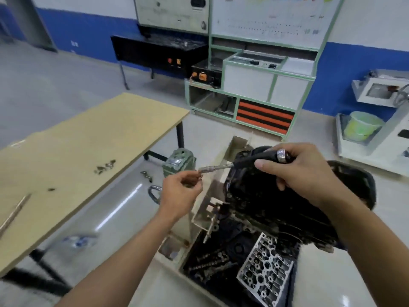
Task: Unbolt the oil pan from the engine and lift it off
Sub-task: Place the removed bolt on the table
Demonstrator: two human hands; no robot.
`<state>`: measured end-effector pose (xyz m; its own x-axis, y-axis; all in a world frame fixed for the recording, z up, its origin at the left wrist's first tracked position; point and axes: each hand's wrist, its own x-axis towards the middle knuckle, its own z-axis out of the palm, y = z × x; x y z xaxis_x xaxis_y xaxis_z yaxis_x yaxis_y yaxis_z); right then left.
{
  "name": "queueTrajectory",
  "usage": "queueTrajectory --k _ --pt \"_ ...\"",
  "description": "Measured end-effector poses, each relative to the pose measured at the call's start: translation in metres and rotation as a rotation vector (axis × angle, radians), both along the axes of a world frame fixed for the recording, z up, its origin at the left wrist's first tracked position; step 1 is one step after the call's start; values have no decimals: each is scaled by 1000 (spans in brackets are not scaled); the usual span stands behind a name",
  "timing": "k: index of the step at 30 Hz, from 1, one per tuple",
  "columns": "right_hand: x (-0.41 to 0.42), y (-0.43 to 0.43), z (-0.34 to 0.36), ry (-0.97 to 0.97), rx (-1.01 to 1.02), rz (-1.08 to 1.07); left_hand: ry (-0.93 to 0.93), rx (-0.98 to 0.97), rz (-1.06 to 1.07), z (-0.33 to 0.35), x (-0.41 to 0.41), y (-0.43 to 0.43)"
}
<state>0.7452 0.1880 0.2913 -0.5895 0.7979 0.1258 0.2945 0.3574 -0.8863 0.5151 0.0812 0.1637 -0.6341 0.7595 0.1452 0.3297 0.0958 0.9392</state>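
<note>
A glossy grey floor is stretching back to a blue-and-white wall, where a green-framed cabinet with orange-and-black drawers is standing. On the left, a tan wooden table is carrying a small cluster of loose metal bolts. The black engine is sitting on a cream metal stand, with the black oil pan lying on top of it. The right hand is gripping a black-handled driver with a silver shaft above the pan. The left hand is pinching a small dark piece at the shaft's tip, too blurred to name.
</note>
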Motion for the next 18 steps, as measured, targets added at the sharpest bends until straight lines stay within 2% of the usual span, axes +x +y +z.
queueTrajectory --k 6,10,15,18 --pt "-168 -27 -21 104 -162 92 0 11 276 -7 -133 -77" --pt "-278 -38 -45 164 -521 113 -47 -44 442 -29 -207 -114" --pt "-414 -26 -98 221 -1066 -9 -19 -209 467 -71 -295 -119" --pt "-487 -3 -148 173 -1223 -83 -14 -281 460 -103 -353 -104"
